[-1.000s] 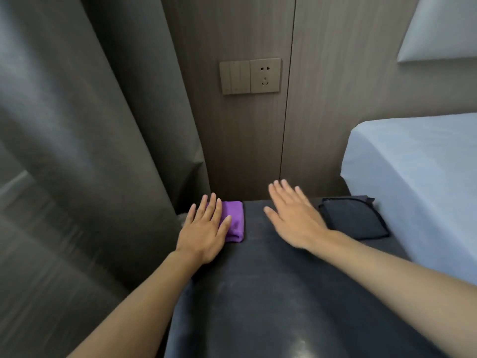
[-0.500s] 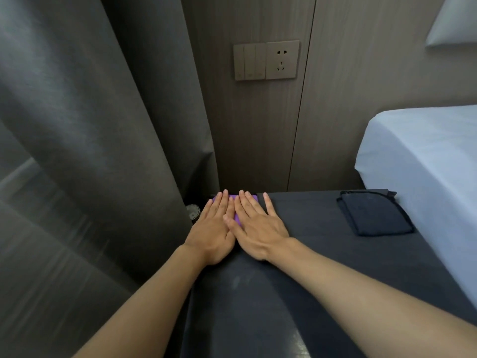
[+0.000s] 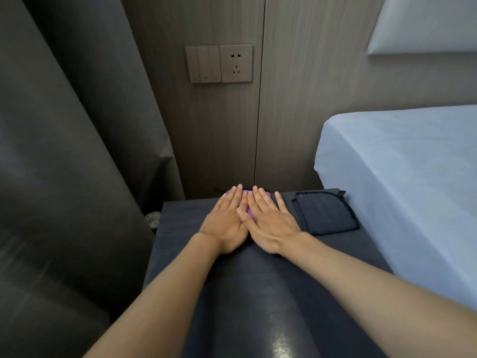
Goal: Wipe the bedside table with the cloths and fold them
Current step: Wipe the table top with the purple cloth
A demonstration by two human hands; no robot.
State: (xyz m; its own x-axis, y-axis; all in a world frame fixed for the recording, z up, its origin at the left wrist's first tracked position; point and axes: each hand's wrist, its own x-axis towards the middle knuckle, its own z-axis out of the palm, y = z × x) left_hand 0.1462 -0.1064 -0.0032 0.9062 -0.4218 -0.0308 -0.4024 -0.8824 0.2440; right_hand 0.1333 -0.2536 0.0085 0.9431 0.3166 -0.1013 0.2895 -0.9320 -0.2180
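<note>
A small folded purple cloth (image 3: 249,212) lies at the back of the dark bedside table (image 3: 245,293), near the wall. My left hand (image 3: 227,220) and my right hand (image 3: 271,224) rest flat on it side by side, palms down, thumbs touching. They cover nearly all of the cloth; only slivers show between and beyond the fingers. A folded dark navy cloth (image 3: 326,213) lies flat at the table's back right corner, just right of my right hand and apart from it.
A bed with a pale blue sheet (image 3: 400,189) borders the table on the right. Grey curtains (image 3: 77,151) hang on the left, with a small round metal fitting (image 3: 152,220) at their foot. A switch and socket panel (image 3: 219,63) sits on the wooden wall behind.
My right hand moved left from the table's middle onto the purple cloth and now lies beside my left hand. Both hands have stayed flat on it since half a second ago.
</note>
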